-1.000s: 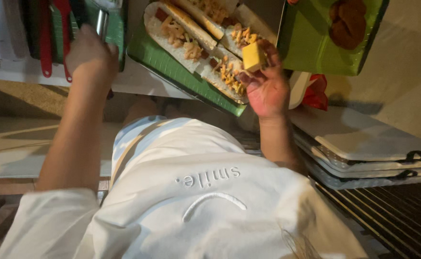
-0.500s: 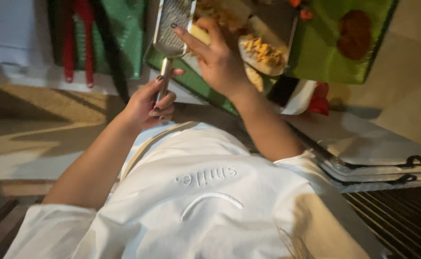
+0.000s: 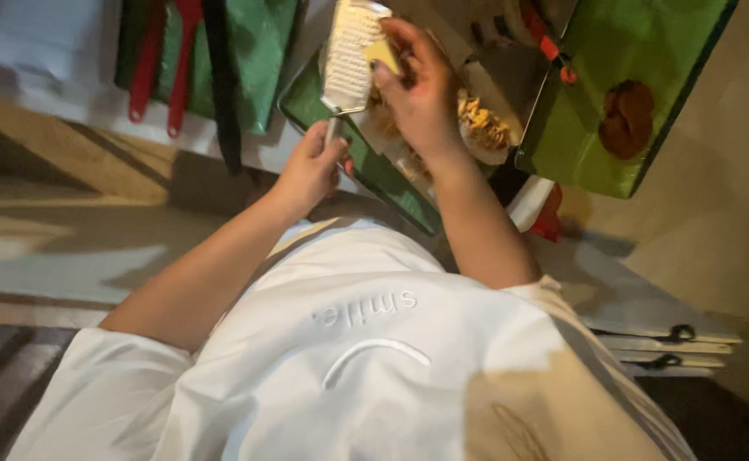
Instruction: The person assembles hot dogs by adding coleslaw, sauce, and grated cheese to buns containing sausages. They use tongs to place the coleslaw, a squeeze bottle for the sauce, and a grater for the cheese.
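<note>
My left hand [image 3: 310,166] grips the thin handle of a flat metal grater [image 3: 349,55], holding it up over a dark green tray [image 3: 366,166]. Against the grater's face my right hand [image 3: 421,94] presses a small yellow block of cheese [image 3: 383,55]. Under my right hand, on the tray, lie opened bread rolls with a chopped filling [image 3: 481,124], partly hidden by the hand and wrist. My white shirt fills the lower part of the view.
A second, brighter green tray [image 3: 647,51] with a brown patty [image 3: 626,119] lies at the upper right. Red-handled utensils [image 3: 157,60] and green cloth lie at the upper left. Stacked white boards [image 3: 647,333] sit at the right, a red-and-white cloth [image 3: 541,209] nearby.
My left hand left the utensils at the upper left and brought the grater over the tray. My right hand lifted the cheese from above the rolls onto the grater.
</note>
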